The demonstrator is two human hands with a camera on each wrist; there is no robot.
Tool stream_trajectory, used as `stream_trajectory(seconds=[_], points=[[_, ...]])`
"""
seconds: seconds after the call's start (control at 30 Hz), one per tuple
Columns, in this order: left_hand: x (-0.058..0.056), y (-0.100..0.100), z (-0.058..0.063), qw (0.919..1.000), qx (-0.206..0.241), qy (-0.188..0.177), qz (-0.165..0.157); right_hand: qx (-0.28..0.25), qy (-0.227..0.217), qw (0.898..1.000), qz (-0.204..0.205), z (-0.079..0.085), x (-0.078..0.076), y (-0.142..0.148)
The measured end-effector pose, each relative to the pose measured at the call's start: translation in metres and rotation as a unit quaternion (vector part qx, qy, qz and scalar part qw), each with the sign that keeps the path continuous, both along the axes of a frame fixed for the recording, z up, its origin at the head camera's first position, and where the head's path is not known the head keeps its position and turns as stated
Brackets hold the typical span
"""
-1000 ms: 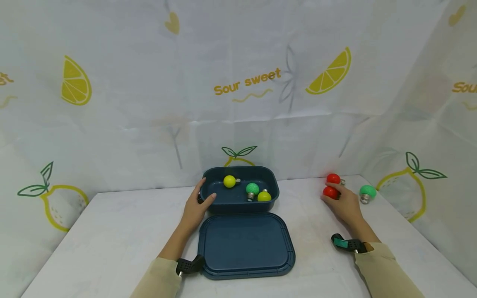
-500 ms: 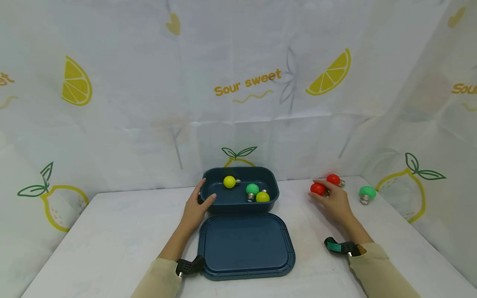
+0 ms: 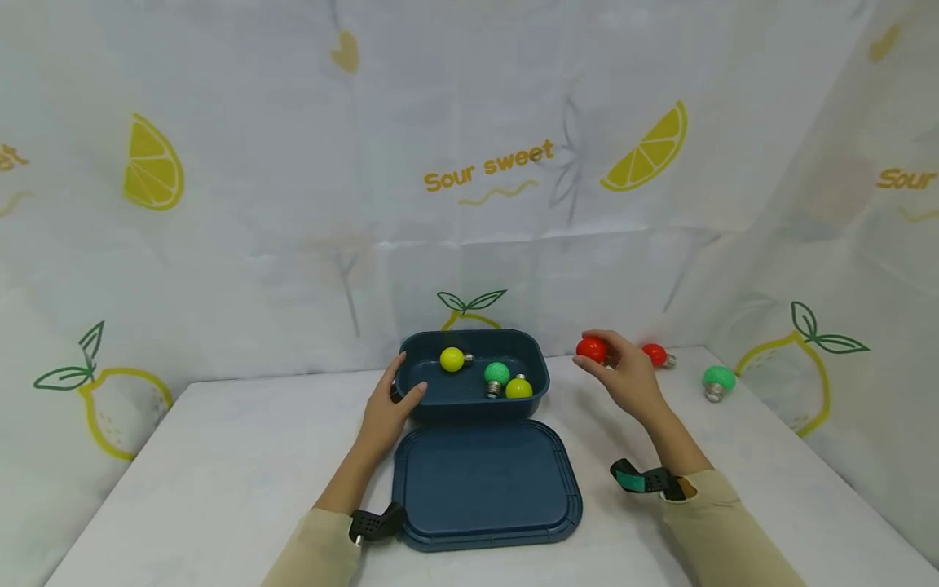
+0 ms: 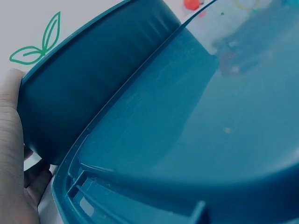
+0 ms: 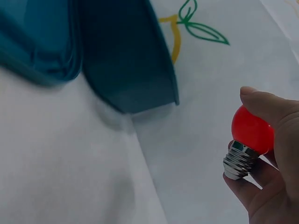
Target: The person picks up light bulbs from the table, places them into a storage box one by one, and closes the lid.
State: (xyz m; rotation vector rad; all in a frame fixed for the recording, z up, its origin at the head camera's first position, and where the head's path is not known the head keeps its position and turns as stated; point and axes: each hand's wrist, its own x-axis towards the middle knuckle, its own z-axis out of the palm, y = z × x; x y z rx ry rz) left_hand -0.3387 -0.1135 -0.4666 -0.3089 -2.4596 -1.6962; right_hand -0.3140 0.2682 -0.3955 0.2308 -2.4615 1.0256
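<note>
Raised above the table right of the dark blue box [image 3: 469,412], my right hand [image 3: 632,379] pinches a red light bulb [image 3: 591,350] between thumb and fingers. Its silver screw base shows in the right wrist view, below the red globe [image 5: 251,128]. My left hand [image 3: 383,412] holds the box at its left end, thumb at the front rim and fingers round the side. Inside the box lie a yellow bulb [image 3: 451,359] at the back, a green bulb [image 3: 496,374] and a second yellow bulb [image 3: 519,387] near the front right.
A dark blue lid [image 3: 487,485] lies flat on the white table, directly in front of the box. Another red bulb [image 3: 654,355] and a green bulb [image 3: 719,380] lie at the back right. A printed white cloth [image 3: 293,302] hangs behind the table.
My right hand has lifted the red bulb and carried it left, toward the box. The other red bulb stays behind on the table. My left hand keeps its place on the box.
</note>
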Motion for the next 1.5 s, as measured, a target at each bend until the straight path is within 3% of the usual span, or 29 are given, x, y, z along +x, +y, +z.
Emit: stream_trajectory(seconds=[0.17,0.4,0.63,0.9,1.17,1.5], points=[[-0.001,-0.001,0.004,1.0000,-0.002,0.000,0.003,-0.056,0.028,0.997,0.036,0.020,-0.010,-0.022],[-0.001,0.001,0.001,1.0000,0.000,0.006,0.005,-0.097,0.049,0.994,-0.011,0.038,-0.022,-0.047],[0.002,0.001,-0.003,0.9999,0.010,0.008,0.008,-0.139,0.066,0.988,0.026,0.051,-0.029,-0.067],[0.001,0.000,-0.003,0.9999,0.012,0.001,0.009,-0.116,0.050,0.992,0.030,0.027,-0.041,-0.078],[-0.001,0.002,0.001,1.0000,0.008,0.000,0.005,-0.124,0.061,0.990,0.022,0.010,-0.047,-0.074],[0.001,0.001,-0.002,0.9999,0.007,-0.002,0.008,-0.119,0.009,0.993,0.025,-0.010,-0.051,-0.073]])
